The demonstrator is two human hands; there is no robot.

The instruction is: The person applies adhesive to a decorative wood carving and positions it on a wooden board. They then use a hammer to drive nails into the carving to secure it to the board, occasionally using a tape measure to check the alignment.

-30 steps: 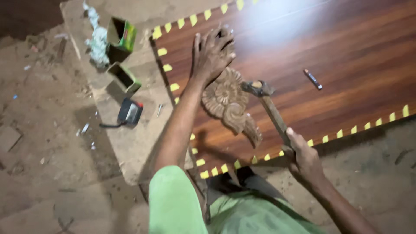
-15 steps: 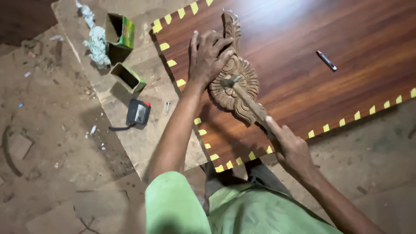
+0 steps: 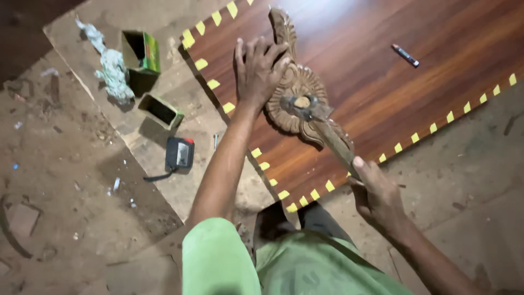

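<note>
Right hand (image 3: 376, 191) closed around hammer (image 3: 319, 123).

Single head view, steep downward, close over wooden panel (image 3: 382, 82).

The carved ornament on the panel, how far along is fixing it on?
Done: the carved ornament lies on the dark panel, near its taped edge. In hand: the left hand presses it flat while the right hand holds the hammer, head resting on its centre. Left: I can't tell whether it's fastened yet.
</note>
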